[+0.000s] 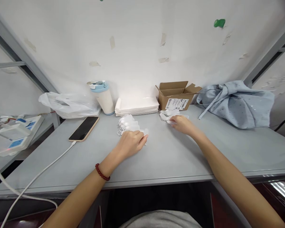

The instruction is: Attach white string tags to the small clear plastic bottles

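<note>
My left hand (133, 142), with a red bead bracelet on its wrist, is closed at the near end of a pile of white tags with loops (128, 123). A small white piece (146, 131) pokes out by its fingertips. Further right, my right hand (181, 124) pinches one of several thin translucent white pieces (167, 116) lying in front of the cardboard box. Exactly what each hand's fingertips grip is partly hidden.
Behind stand a cup (103, 98), a stack of white sheets (136, 106) and an open cardboard box (177, 96). A phone (84, 129) with a cable and a plastic bag (71, 104) lie left, a blue cloth bag (242, 103) right.
</note>
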A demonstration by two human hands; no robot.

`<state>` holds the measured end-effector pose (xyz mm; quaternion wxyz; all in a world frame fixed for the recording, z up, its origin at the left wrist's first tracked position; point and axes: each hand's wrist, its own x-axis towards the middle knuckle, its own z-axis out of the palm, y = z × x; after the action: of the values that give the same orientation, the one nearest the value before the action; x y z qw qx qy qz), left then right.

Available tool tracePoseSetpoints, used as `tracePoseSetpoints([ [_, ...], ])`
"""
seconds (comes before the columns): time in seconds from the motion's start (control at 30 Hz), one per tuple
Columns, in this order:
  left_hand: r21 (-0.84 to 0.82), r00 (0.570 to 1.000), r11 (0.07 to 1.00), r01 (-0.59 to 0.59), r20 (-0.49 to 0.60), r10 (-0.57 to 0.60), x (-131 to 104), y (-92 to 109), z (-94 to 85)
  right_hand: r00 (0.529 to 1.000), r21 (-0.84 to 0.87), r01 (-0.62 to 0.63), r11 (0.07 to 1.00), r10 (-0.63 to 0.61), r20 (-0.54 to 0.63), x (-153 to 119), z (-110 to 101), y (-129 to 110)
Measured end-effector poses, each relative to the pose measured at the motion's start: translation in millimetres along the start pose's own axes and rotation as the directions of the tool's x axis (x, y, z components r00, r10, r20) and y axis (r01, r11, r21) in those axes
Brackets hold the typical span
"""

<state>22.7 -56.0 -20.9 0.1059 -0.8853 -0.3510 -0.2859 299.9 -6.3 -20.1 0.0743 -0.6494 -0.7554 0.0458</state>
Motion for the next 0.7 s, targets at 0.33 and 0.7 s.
tracePoseSetpoints([
  [0.33,-0.011,0.998,0.998,0.058,-0.031,-0.059,1.4,-0.4,-2.1,0.995,0.298,0.018,0.954,0.013,-0.102,-11.7,-17.0,-15.9],
  [0.7,-0.061,0.990,0.989,0.138,0.028,-0.136,-0.1,-0.8,-0.6,0.984,0.712,0.059,0.700,0.080,-0.160,-20.8,-27.8,-33.8],
])
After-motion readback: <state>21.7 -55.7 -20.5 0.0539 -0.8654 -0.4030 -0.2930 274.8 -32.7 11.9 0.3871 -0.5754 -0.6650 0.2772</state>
